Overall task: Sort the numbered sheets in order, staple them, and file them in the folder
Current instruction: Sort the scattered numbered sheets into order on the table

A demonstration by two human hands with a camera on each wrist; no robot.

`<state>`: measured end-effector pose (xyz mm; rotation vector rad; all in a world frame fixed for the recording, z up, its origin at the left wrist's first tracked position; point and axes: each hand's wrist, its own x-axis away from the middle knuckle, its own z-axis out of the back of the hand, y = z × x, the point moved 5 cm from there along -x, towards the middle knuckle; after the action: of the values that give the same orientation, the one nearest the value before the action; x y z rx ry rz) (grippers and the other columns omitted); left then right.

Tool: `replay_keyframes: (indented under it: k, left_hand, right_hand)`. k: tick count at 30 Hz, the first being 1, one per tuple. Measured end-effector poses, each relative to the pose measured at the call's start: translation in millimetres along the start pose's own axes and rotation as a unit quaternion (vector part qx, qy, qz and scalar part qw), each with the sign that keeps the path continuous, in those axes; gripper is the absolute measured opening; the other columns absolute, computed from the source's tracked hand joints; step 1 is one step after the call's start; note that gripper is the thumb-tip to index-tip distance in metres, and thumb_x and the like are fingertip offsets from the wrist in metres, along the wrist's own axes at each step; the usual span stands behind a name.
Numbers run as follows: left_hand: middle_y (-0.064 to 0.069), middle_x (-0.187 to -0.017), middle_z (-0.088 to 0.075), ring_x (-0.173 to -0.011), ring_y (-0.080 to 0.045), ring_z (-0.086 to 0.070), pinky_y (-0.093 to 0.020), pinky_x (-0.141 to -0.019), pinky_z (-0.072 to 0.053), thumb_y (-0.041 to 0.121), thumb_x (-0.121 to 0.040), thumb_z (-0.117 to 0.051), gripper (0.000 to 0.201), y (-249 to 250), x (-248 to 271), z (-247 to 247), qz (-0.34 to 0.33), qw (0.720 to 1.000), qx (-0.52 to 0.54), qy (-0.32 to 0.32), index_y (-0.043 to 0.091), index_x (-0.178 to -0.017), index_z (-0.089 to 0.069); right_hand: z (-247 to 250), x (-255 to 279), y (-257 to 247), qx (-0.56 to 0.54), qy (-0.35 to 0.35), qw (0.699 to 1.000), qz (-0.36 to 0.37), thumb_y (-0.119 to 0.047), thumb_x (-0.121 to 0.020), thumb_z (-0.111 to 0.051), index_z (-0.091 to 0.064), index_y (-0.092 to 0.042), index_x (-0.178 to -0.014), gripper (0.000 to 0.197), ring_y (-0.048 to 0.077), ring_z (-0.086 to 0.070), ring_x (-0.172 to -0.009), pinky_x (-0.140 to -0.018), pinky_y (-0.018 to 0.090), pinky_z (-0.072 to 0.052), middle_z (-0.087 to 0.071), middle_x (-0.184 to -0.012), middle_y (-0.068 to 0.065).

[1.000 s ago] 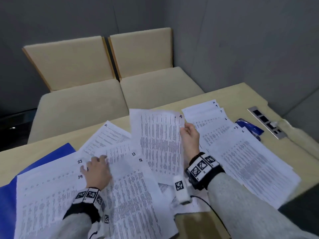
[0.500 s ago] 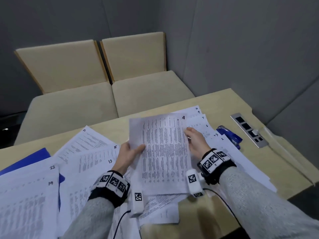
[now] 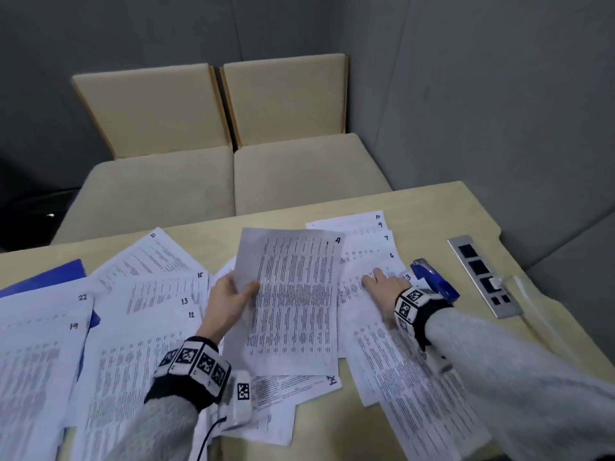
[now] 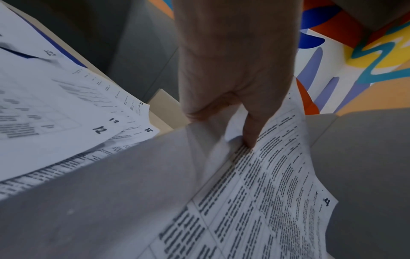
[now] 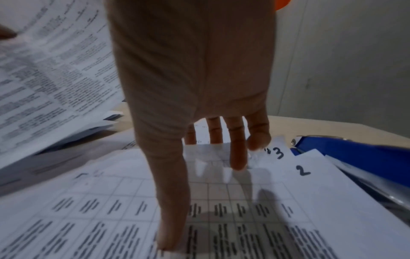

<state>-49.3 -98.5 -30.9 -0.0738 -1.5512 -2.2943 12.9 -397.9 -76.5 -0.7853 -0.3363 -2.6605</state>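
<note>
Printed sheets with handwritten numbers cover the wooden table (image 3: pixel 432 207). My left hand (image 3: pixel 233 294) pinches the left edge of sheet 4 (image 3: pixel 293 301) and holds it raised over the pile; the thumb lies on its printed face (image 4: pixel 250 138). My right hand (image 3: pixel 379 281) lies flat with straight fingers on the fanned sheets at the right, its fingertips (image 5: pixel 238 163) beside the sheets marked 3 (image 5: pixel 278 153) and 2 (image 5: pixel 302 170). A blue stapler (image 3: pixel 432 281) sits just right of that hand. The blue folder (image 3: pixel 46 281) pokes out under sheets at the far left.
Sheets 12, 13, 15, 19, 21 and 22 overlap on the left half (image 3: pixel 159 294); sheets 6, 7, 9 and 10 fan out at the back right (image 3: pixel 376 234). A metal socket panel (image 3: pixel 482 277) is set into the table at right. Two beige seats (image 3: pixel 233 174) stand beyond the far edge.
My left hand left the pile at left and took sheet 4 by its left edge. My right hand let go of that sheet and moved right onto the fanned sheets.
</note>
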Motion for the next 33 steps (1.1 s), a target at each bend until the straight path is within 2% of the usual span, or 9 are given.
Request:
replay_keyframes:
  k: [4, 10, 14, 16, 19, 23, 26, 29, 33]
  left_hand:
    - [0.001, -0.079, -0.064, -0.065, -0.015, -0.061, -0.022, -0.054, -0.046, 0.017, -0.090, -0.064, 0.020, 8.7, 0.4, -5.2, 0.001, 0.999, 0.000, 0.035, 0.005, -0.104, -0.056]
    - [-0.012, -0.098, -0.066, -0.080, -0.025, -0.064, -0.033, -0.070, -0.052, 0.019, -0.089, -0.066, 0.031, 24.2, -8.6, 7.4, -0.021, 0.991, 0.069, 0.113, 0.000, -0.112, -0.059]
    - [-0.001, -0.086, -0.062, -0.074, -0.017, -0.060, -0.024, -0.060, -0.049, 0.014, -0.089, -0.063, 0.020, 41.0, -13.0, 6.4, -0.032, 0.959, 0.188, 0.209, 0.007, -0.106, -0.055]
    - [0.000, -0.086, -0.060, -0.071, -0.011, -0.056, -0.021, -0.057, -0.047, 0.011, -0.089, -0.063, 0.022, 41.6, -17.7, -11.1, -0.017, 0.950, 0.225, 0.215, 0.006, -0.106, -0.050]
    - [-0.012, -0.096, -0.064, -0.073, -0.017, -0.057, -0.027, -0.061, -0.047, 0.013, -0.083, -0.068, 0.034, 30.7, -21.7, -57.2, 0.020, 0.963, 0.222, 0.148, -0.001, -0.111, -0.054]
    - [-0.013, -0.092, -0.063, -0.069, -0.020, -0.059, -0.029, -0.059, -0.049, 0.010, -0.090, -0.056, 0.031, 3.0, -3.5, -135.2, 0.101, 0.984, 0.146, -0.020, -0.007, -0.116, -0.054]
    - [-0.011, -0.080, -0.059, -0.060, -0.018, -0.054, -0.023, -0.047, -0.045, 0.008, -0.092, -0.049, 0.028, -19.0, 17.3, -173.9, 0.153, 0.978, 0.088, -0.108, -0.010, -0.114, -0.054]
    - [-0.009, -0.067, -0.051, -0.052, -0.017, -0.044, -0.018, -0.043, -0.033, 0.006, -0.092, -0.041, 0.018, -38.7, 35.3, -194.6, 0.201, 0.964, 0.032, -0.172, -0.004, -0.088, -0.056]
    - [-0.024, -0.106, -0.066, -0.085, -0.030, -0.063, -0.034, -0.068, -0.053, 0.006, -0.089, -0.054, 0.027, -50.1, 54.5, -205.5, 0.234, 0.927, 0.157, -0.248, -0.008, -0.111, -0.060]
  right_hand:
    - [0.6, 1.9, 5.7, 0.019, -0.008, 1.000, 0.019, -0.021, -0.049, -0.092, -0.035, -0.015, -0.126, 0.096, 0.031, -0.060, -0.095, -0.079, 0.042, -0.052, -0.030, -0.132, 0.010]
    - [-12.0, 20.3, 14.0, -0.080, 0.096, 0.990, 0.060, -0.002, -0.073, -0.069, -0.043, -0.014, -0.117, 0.052, 0.026, -0.058, -0.101, -0.082, 0.039, -0.051, -0.049, -0.114, 0.005]
    - [-18.4, 42.3, 27.0, -0.128, 0.151, 0.977, 0.081, -0.014, -0.083, -0.064, -0.052, -0.016, -0.096, 0.018, 0.014, -0.051, -0.093, -0.079, 0.026, -0.048, -0.046, -0.105, -0.002]
    - [-18.0, 54.0, 32.9, -0.153, 0.167, 0.970, 0.092, -0.021, -0.084, -0.064, -0.048, -0.021, -0.085, 0.016, 0.008, -0.045, -0.087, -0.078, 0.022, -0.045, -0.042, -0.098, -0.008]
    - [-10.7, 68.8, 40.4, -0.170, 0.176, 0.964, 0.103, -0.029, -0.084, -0.065, -0.043, -0.023, -0.080, 0.023, 0.007, -0.041, -0.082, -0.072, 0.020, -0.039, -0.037, -0.093, -0.010]
    - [-2.9, 75.6, 46.0, -0.163, 0.163, 0.967, 0.111, -0.029, -0.084, -0.065, -0.044, -0.021, -0.079, 0.023, 0.009, -0.042, -0.077, -0.056, 0.015, -0.028, -0.037, -0.091, -0.007]
    - [-1.2, 69.9, 40.5, -0.164, 0.135, 0.972, 0.105, -0.024, -0.084, -0.064, -0.046, -0.021, -0.083, 0.018, 0.011, -0.048, -0.083, -0.071, 0.022, -0.043, -0.043, -0.095, -0.005]
    - [-1.4, 60.4, 30.9, -0.144, 0.104, 0.980, 0.092, -0.021, -0.081, -0.064, -0.051, -0.018, -0.085, 0.014, 0.018, -0.053, -0.088, -0.079, 0.033, -0.049, -0.048, -0.097, 0.000]
    - [-2.6, 44.8, 17.7, -0.129, 0.058, 0.986, 0.088, -0.021, -0.077, -0.068, -0.049, -0.017, -0.081, 0.020, 0.020, -0.051, -0.084, -0.071, 0.032, -0.044, -0.043, -0.091, -0.001]
